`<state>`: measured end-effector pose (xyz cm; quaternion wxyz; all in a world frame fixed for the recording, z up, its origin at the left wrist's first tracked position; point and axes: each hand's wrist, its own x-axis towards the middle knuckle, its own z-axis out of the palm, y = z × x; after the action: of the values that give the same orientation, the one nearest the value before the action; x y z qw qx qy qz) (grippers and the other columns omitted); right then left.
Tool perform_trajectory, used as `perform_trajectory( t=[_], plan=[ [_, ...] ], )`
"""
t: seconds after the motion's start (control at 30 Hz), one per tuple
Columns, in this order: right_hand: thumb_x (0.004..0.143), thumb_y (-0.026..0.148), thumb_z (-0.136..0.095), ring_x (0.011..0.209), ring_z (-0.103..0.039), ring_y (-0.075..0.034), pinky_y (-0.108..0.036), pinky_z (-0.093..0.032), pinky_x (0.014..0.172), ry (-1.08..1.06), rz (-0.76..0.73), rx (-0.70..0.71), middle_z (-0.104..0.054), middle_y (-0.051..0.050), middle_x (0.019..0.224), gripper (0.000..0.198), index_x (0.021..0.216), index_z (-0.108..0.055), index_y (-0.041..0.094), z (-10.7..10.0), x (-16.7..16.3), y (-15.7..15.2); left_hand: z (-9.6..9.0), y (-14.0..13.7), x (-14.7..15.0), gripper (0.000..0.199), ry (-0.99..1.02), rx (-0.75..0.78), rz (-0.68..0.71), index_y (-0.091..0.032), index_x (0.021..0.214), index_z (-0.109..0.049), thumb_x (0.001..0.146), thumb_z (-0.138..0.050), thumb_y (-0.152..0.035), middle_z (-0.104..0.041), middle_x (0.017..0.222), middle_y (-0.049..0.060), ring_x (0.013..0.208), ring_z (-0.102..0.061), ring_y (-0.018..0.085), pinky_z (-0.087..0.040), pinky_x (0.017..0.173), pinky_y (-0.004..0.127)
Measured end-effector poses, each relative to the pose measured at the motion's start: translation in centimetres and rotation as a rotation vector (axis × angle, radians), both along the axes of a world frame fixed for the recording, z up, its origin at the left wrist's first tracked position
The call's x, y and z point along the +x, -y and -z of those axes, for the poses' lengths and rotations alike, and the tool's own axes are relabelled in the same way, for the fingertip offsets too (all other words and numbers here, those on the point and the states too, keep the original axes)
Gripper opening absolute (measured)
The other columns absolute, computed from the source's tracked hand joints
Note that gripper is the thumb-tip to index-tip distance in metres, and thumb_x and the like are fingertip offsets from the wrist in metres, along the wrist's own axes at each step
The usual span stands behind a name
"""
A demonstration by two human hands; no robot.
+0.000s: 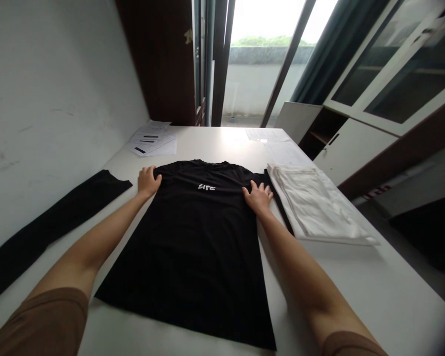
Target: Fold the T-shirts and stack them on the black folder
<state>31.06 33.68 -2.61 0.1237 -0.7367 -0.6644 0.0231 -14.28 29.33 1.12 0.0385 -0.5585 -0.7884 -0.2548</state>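
A black T-shirt with small white lettering on its chest lies spread flat on the white table, collar at the far end and hem toward me. My left hand rests at the shirt's left sleeve, fingers spread and palm down. On the other side, my right hand lies flat with fingers apart over the right sleeve and side edge. Neither hand grips the cloth.
Folded white cloth lies to the right, with a black edge beside it. A long black cloth runs along the wall at left. Papers sit at the far left, more sheets at the far right. White cabinets stand right.
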Motion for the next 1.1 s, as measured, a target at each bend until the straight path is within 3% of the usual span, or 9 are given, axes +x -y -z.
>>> perform_trajectory(
  t=[0.13, 0.2, 0.37, 0.57, 0.73, 0.83, 0.93, 1.0, 1.1],
  plan=[
    [0.102, 0.061, -0.038, 0.151, -0.022, -0.046, -0.066, -0.017, 0.116, 0.041, -0.030, -0.012, -0.034, -0.023, 0.162, 0.070, 0.157, -0.042, 0.019, 0.4, -0.2, 0.1, 1.1, 7.9, 5.9, 0.044, -0.075, -0.037, 0.536, -0.023, 0.138, -0.058, 0.097, -0.052, -0.036, -0.057, 0.141, 0.010, 0.136, -0.050, 0.028, -0.036, 0.121, 0.045],
    [0.102, 0.061, -0.037, 0.152, -0.020, -0.046, -0.067, -0.013, 0.117, 0.054, -0.045, -0.023, -0.032, -0.024, 0.163, 0.071, 0.158, -0.041, 0.017, 0.4, -0.4, 0.2, 1.2, 11.8, 8.2, 0.047, -0.117, -0.138, 0.704, -0.028, 0.143, -0.057, 0.097, -0.053, -0.039, -0.052, 0.151, 0.007, 0.144, -0.043, 0.028, -0.029, 0.126, 0.047],
    [0.103, 0.056, -0.037, 0.156, -0.009, -0.041, -0.065, -0.004, 0.119, 0.087, -0.095, 0.052, -0.020, -0.024, 0.168, 0.072, 0.162, -0.032, 0.014, -0.3, -1.4, 1.0, 0.8, 18.4, 11.4, 0.056, -0.166, -0.233, 0.700, -0.030, 0.156, -0.045, 0.100, -0.048, -0.042, -0.039, 0.164, 0.006, 0.155, -0.029, 0.028, -0.019, 0.130, 0.052],
    [0.104, 0.050, -0.040, 0.157, -0.013, -0.033, -0.057, -0.005, 0.123, 0.112, -0.333, 0.095, -0.027, -0.016, 0.168, 0.062, 0.158, -0.041, 0.019, -1.5, -2.2, 3.3, 1.2, 21.4, 11.5, 0.060, -0.141, -0.282, 0.703, -0.034, 0.160, -0.038, 0.101, -0.046, -0.045, -0.029, 0.169, 0.003, 0.157, -0.023, 0.025, -0.018, 0.130, 0.051],
    [0.103, 0.051, -0.044, 0.157, -0.018, -0.029, -0.050, -0.009, 0.126, 0.069, -0.573, 0.073, -0.027, -0.012, 0.168, 0.063, 0.160, -0.039, 0.024, -1.9, -2.6, 7.8, 1.0, 18.1, 9.2, 0.064, -0.021, -0.325, 0.592, -0.033, 0.158, -0.040, 0.097, -0.053, -0.049, -0.041, 0.163, 0.007, 0.152, -0.035, 0.028, -0.025, 0.125, 0.056],
    [0.103, 0.056, -0.043, 0.157, -0.019, -0.029, -0.052, -0.012, 0.125, 0.048, -0.660, -0.016, -0.028, -0.010, 0.168, 0.063, 0.159, -0.040, 0.028, -1.6, -3.5, 10.4, 0.1, 13.1, 8.6, 0.054, 0.010, -0.268, 0.504, -0.026, 0.148, -0.055, 0.097, -0.052, -0.045, -0.049, 0.157, 0.008, 0.148, -0.043, 0.026, -0.032, 0.124, 0.047],
    [0.103, 0.060, -0.041, 0.157, -0.016, -0.034, -0.059, -0.011, 0.124, 0.039, -0.620, -0.077, -0.024, -0.011, 0.170, 0.064, 0.159, -0.040, 0.030, -1.4, -4.7, 11.5, -0.4, 7.3, 9.1, 0.049, 0.000, -0.267, 0.429, -0.021, 0.140, -0.062, 0.097, -0.052, -0.041, -0.047, 0.159, 0.009, 0.150, -0.040, 0.023, -0.029, 0.126, 0.038],
    [0.102, 0.063, -0.042, 0.158, -0.012, -0.037, -0.063, -0.009, 0.123, 0.033, -0.600, -0.091, -0.020, -0.012, 0.171, 0.066, 0.159, -0.039, 0.030, -1.5, -5.4, 11.4, 0.0, 3.7, 9.9, 0.052, 0.006, -0.310, 0.373, -0.021, 0.143, -0.060, 0.097, -0.052, -0.044, -0.044, 0.161, 0.011, 0.152, -0.036, 0.027, -0.027, 0.126, 0.045],
    [0.098, 0.069, -0.045, 0.158, -0.009, -0.039, -0.065, -0.006, 0.122, 0.011, -0.617, -0.118, -0.017, -0.012, 0.171, 0.072, 0.160, -0.039, 0.031, -1.8, -6.1, 10.5, 1.4, -0.2, 11.0, 0.063, 0.026, -0.379, 0.269, -0.023, 0.149, -0.054, 0.096, -0.049, -0.057, -0.037, 0.164, 0.016, 0.153, -0.029, 0.041, -0.022, 0.119, 0.070]
  ],
)
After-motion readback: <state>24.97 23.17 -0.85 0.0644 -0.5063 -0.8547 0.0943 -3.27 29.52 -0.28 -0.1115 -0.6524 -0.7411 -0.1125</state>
